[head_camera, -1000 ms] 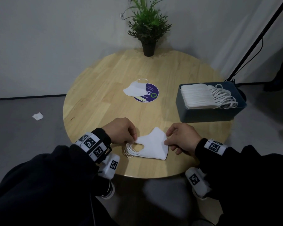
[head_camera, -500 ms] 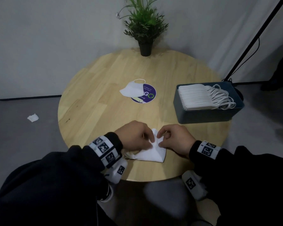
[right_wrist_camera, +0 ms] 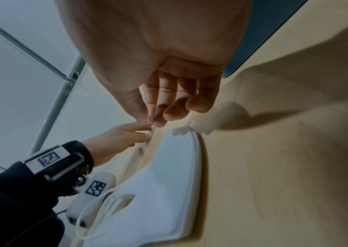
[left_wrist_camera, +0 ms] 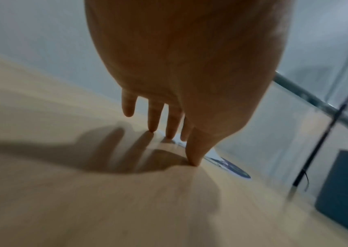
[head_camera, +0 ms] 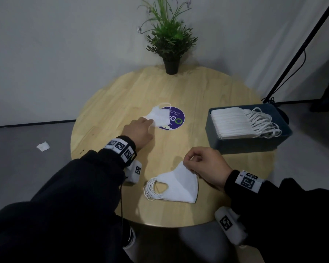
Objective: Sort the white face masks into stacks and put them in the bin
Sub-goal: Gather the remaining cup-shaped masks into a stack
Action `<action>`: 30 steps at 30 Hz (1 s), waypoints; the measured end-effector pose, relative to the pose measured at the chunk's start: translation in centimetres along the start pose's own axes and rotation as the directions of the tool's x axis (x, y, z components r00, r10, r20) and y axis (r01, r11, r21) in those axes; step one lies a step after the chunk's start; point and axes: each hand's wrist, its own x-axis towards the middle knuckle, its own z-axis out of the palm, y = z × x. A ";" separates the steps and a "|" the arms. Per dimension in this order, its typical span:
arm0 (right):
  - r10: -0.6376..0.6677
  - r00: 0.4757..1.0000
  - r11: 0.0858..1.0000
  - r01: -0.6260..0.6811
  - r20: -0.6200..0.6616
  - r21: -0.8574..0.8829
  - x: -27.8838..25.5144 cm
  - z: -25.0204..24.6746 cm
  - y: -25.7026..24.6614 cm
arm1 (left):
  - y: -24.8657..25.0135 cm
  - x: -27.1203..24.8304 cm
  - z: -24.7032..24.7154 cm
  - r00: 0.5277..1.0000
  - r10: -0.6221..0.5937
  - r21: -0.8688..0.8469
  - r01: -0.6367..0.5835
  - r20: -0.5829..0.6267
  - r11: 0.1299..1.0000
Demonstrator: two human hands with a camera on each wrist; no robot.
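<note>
L hand [head_camera: 139, 130] has left stack of masks [head_camera: 176, 184] at near tabletop edge; fingers straight, now touching lone mask [head_camera: 159, 116] at centre. R hand [head_camera: 205, 164] pinches stack corner. Last mask before binning, prob.

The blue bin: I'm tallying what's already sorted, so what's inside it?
The blue bin holds one row of white face masks standing on edge, ear loops spilling toward its right side. Whatever lies beneath them is covered, and the count is unclear.

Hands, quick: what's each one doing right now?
Left hand: open, straight fingers reaching to the single mask on the sticker.
Right hand: pinching the top corner of the mask stack.
</note>
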 end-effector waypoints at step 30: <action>0.114 0.993 0.780 -0.104 0.024 0.617 -0.5 -2.5 -4.4 | 2.2 -10.6 -5.6 0.971 0.152 -0.895 0.104 0.186 0.433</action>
